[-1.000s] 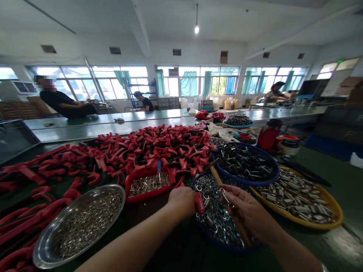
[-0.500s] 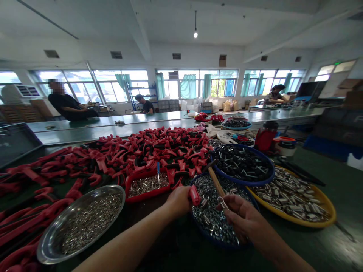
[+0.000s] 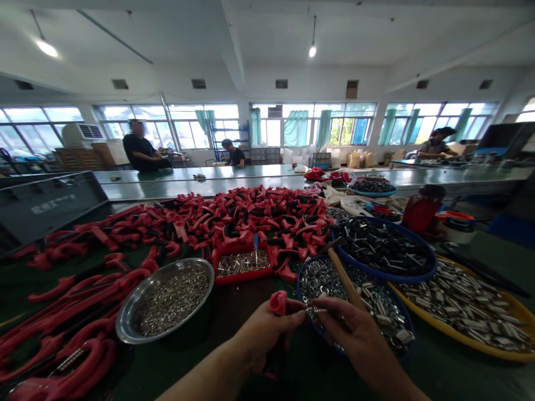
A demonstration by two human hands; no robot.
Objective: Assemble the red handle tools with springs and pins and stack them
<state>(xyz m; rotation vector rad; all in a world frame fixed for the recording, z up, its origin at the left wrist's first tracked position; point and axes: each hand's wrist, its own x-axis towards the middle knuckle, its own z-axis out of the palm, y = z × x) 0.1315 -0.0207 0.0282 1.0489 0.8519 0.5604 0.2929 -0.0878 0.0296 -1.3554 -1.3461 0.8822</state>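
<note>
My left hand (image 3: pixel 267 331) is shut on a red-and-black plastic-gripped tool handle, whose red tip (image 3: pixel 278 302) sticks up above my fingers. My right hand (image 3: pixel 355 334) grips a wooden hammer handle (image 3: pixel 343 277) and pinches a small threaded metal part (image 3: pixel 316 309) close to that red tip. The two seem not to touch, though the view is too small to be sure. Beneath my right hand lies a blue basin (image 3: pixel 303 284) heaped with steel nuts and washers. A large pile of red-handled tools (image 3: pixel 251 214) spreads across the bench ahead.
A steel tray (image 3: pixel 125 328) of small rings lies left of my hands. A red tray (image 3: pixel 242 277) holds metal tubes and a screwdriver. A blue bowl (image 3: pixel 388 280) of black parts and a yellow tray (image 3: pixel 493 350) of metal sleeves stand right. Co-workers sit at distant benches.
My hands have come closer together, and the red tip now stands upright in my left hand. The small metal part sits nearer that tip. The whole view has shifted slightly.
</note>
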